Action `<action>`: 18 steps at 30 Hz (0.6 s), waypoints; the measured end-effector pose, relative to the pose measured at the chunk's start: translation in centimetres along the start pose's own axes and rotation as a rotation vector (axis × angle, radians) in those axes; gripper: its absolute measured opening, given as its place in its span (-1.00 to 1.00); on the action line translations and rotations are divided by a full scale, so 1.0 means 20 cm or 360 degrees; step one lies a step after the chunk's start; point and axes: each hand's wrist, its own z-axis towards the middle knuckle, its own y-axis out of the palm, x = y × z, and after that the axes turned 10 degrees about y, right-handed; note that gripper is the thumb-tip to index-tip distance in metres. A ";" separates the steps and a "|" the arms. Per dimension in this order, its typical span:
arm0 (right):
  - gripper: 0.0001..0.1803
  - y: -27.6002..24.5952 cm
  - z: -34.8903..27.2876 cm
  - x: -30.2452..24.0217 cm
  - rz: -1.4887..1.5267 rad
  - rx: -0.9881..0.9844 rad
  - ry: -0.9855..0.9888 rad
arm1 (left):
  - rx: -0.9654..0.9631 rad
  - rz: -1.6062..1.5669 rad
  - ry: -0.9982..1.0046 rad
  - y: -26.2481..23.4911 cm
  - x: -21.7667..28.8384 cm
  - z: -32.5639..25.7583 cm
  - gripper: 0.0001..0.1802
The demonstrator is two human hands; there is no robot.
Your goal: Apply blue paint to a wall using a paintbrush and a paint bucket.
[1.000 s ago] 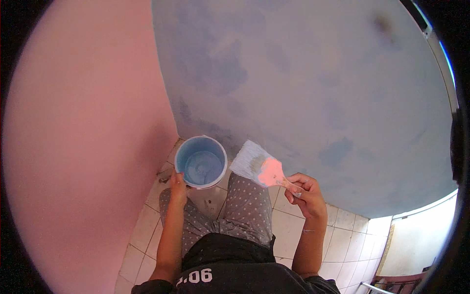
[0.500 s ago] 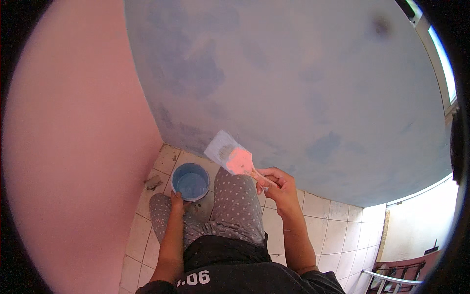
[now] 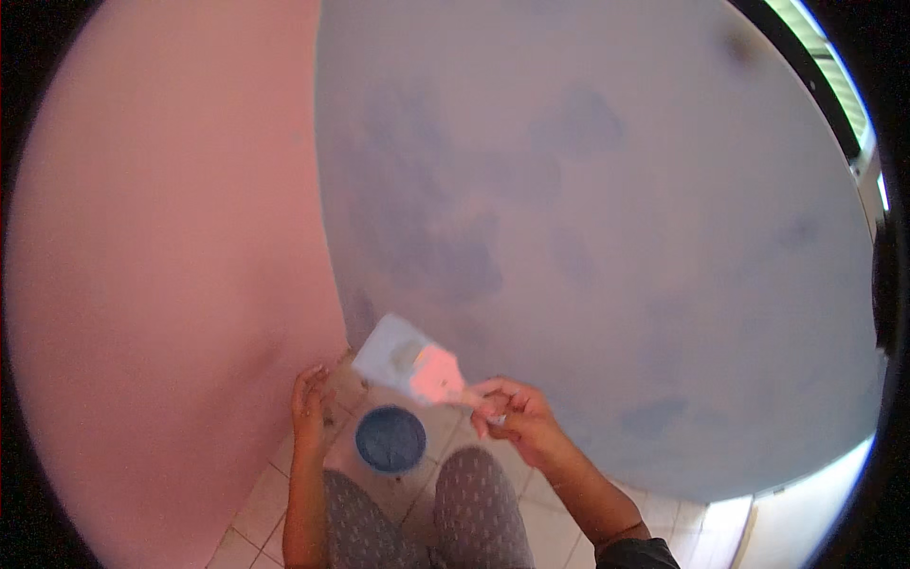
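Observation:
My right hand [image 3: 517, 422] is closed round the handle of a wide paintbrush [image 3: 408, 363]. The brush has a pink-smeared head and pale bluish bristles, which point up and left in front of the blue-grey wall [image 3: 607, 284]. My left hand [image 3: 310, 398] is raised close to the pink wall [image 3: 190, 284]; its fingers are loosely bent and apart, and it holds nothing. Whether it touches the wall I cannot tell. Between my arms, a round bucket [image 3: 391, 440] with blue paint inside stands on the floor, below the bristles.
The pink and blue-grey walls meet in a corner ahead. Darker blue patches [image 3: 408, 199] mark the blue-grey wall. Pale tiles [image 3: 251, 517] cover the floor around my knees [image 3: 479, 503]. A window [image 3: 834, 66] shows at the upper right rim.
My left hand has let go of the bucket's rim and risen beside the pink wall. The view has tilted up toward the corner; the brush stays in my right hand.

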 end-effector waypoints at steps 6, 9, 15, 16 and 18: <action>-0.59 0.35 0.02 -0.01 0.0598 -0.0617 0.0155 | 0.0091 -0.0064 -0.0033 -0.07 0.46 -0.06 -0.68; -0.44 0.48 -0.02 -0.26 0.0902 -0.0806 0.0263 | 0.0147 -0.0061 -0.0045 0.05 0.75 -0.03 -0.70; -0.53 0.75 -0.30 -0.83 0.0769 -0.0632 0.0136 | 0.0187 -0.0122 -0.0272 0.17 1.18 -0.04 -0.74; -0.53 0.78 -0.32 -0.89 0.0787 -0.0634 0.0124 | 0.0190 -0.0100 -0.0361 0.18 1.25 -0.02 -0.75; -0.58 0.83 -0.34 -0.97 0.0566 -0.0511 0.0031 | 0.0156 -0.0027 -0.0396 0.18 1.40 0.06 -0.75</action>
